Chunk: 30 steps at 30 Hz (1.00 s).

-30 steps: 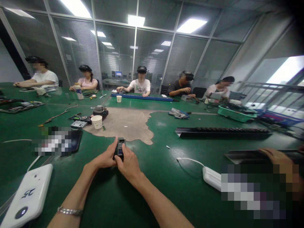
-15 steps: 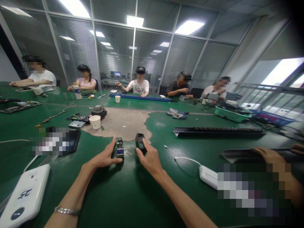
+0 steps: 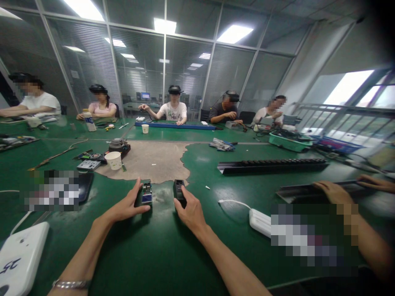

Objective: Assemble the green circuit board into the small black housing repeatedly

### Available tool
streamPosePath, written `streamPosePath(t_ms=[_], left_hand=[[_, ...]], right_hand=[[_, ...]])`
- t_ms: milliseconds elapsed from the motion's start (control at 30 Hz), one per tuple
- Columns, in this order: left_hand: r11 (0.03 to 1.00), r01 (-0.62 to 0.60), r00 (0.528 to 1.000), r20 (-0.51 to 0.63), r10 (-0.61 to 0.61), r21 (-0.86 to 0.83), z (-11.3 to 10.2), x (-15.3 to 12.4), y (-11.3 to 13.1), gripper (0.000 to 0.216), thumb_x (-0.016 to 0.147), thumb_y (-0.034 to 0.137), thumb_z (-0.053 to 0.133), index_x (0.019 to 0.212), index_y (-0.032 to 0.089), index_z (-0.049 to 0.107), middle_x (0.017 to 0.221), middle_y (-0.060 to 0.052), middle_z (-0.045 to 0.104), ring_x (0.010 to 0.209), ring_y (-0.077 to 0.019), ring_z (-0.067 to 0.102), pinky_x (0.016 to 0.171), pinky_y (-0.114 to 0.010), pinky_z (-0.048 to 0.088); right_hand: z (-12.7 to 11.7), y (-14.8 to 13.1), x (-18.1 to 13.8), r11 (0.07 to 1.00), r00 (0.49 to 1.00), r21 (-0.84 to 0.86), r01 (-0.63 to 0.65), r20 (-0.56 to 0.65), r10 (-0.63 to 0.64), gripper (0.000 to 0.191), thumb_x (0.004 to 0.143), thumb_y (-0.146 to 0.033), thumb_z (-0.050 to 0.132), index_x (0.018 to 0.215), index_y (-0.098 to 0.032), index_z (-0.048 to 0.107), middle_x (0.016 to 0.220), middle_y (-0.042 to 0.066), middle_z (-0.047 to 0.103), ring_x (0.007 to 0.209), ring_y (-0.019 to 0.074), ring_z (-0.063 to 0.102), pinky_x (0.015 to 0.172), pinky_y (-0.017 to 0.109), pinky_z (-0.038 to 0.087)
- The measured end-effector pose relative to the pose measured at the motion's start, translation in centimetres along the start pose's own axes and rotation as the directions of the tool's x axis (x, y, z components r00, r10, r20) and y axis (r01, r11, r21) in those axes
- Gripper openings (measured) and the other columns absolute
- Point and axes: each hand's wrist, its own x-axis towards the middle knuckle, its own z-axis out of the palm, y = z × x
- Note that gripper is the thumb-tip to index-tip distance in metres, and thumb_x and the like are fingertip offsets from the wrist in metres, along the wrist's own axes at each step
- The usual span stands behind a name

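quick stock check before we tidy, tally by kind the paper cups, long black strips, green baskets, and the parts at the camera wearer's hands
Paper cups: 2
Long black strips: 2
Green basket: 1
Circuit board at the left hand: 1
Black case in the right hand: 1
Total: 7

Black casing [image 3: 177,190] (behind right hand [image 3: 191,210]), partly hidden
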Motion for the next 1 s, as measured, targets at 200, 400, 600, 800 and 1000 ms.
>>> streamPosePath(t_ms=[200, 400, 600, 800, 1000], left_hand=[[1.0, -0.006, 1.0, 0.002, 0.006, 0.016, 0.1, 0.1, -0.4, 0.113, 0.079, 0.057, 0.061, 0.147, 0.018, -0.021, 0.157, -0.016, 0.008, 0.143, -0.031, 0.015, 0.115, -0.046, 0.017], [1.0, 0.002, 1.0, 0.02, -0.002, 0.016, -0.2, -0.1, -0.2, 0.115, 0.077, 0.059, 0.061, 0.147, 0.018, -0.021, 0.157, -0.017, 0.008, 0.143, -0.0322, 0.015, 0.115, -0.047, 0.017], [1.0, -0.023, 1.0, 0.018, 0.023, -0.011, 0.0, 0.0, -0.6, 0.112, 0.079, 0.057, 0.06, 0.147, 0.018, -0.019, 0.157, -0.018, 0.008, 0.143, -0.032, 0.015, 0.115, -0.049, 0.016], [0.999, -0.047, 0.999, -0.002, 0.047, -0.014, 0.2, 0.1, -1.3, 0.114, 0.077, 0.054, 0.063, 0.148, 0.018, -0.018, 0.156, -0.02, 0.011, 0.143, -0.0329, 0.016, 0.114, -0.051, 0.015], [0.999, -0.043, 0.999, -0.019, 0.043, -0.027, 0.2, 0.0, -0.8, 0.115, 0.076, 0.049, 0.066, 0.148, 0.016, -0.016, 0.157, -0.02, 0.007, 0.143, -0.0331, 0.014, 0.115, -0.05, 0.015]], right_hand=[[0.4, 0.1, -0.5, 1.0, 1.0, -0.01, 0.002, 0.021, -0.002, 0.071, 0.083, -0.04, 0.06, 0.143, -0.012, 0.035, 0.141, 0.017, 0.044, 0.131, 0.0308, 0.04, 0.106, 0.047, 0.038], [0.4, 0.5, -0.5, 0.998, 0.999, 0.04, 0.039, 0.015, -0.039, 0.07, 0.084, -0.035, 0.059, 0.145, -0.013, 0.031, 0.144, 0.015, 0.04, 0.135, 0.0287, 0.035, 0.109, 0.047, 0.034], [0.1, -0.3, -0.2, 0.992, 0.998, 0.111, 0.055, 0.03, -0.059, 0.057, 0.086, -0.027, 0.055, 0.14, -0.012, 0.042, 0.137, 0.016, 0.05, 0.129, 0.0267, 0.044, 0.108, 0.045, 0.036], [0.4, -5.3, 1.4, 0.967, 0.996, 0.242, 0.081, 0.015, -0.087, 0.055, 0.086, -0.031, 0.057, 0.136, -0.012, 0.046, 0.134, 0.015, 0.053, 0.124, 0.0248, 0.05, 0.106, 0.042, 0.039], [2.8, -9.2, 2.7, 0.955, 0.992, 0.278, 0.099, 0.053, -0.118, 0.05, 0.085, -0.028, 0.056, 0.133, -0.015, 0.048, 0.122, 0.012, 0.061, 0.113, 0.0254, 0.057, 0.096, 0.038, 0.046]])
